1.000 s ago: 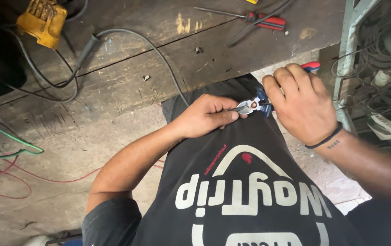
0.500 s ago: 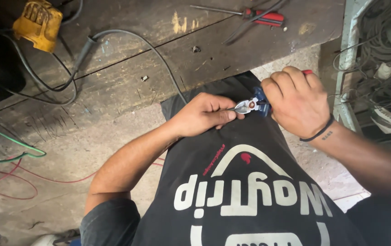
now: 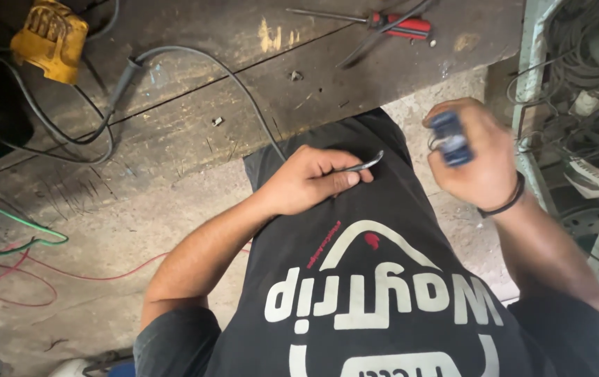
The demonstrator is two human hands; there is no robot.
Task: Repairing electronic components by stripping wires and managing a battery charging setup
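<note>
My left hand (image 3: 310, 180) is closed around a thin bent metal piece (image 3: 363, 165) that sticks out to the right, held over my dark printed shirt. My right hand (image 3: 477, 159) is raised to the right and blurred, its fingers wrapped around a blue-handled tool (image 3: 451, 138), probably pliers. The two hands are a short way apart. A black band circles my right wrist.
A worn wooden bench (image 3: 243, 84) lies ahead with a red-handled screwdriver (image 3: 390, 24), a yellow device (image 3: 49, 38) and a grey cable (image 3: 195, 59). Green and red wires (image 3: 13, 258) trail on the concrete floor at left. A metal frame with tangled wiring (image 3: 578, 105) stands at right.
The hands were together with the pliers on the metal piece. Now my right hand has pulled away up and to the right with the tool; my left hand keeps the metal piece.
</note>
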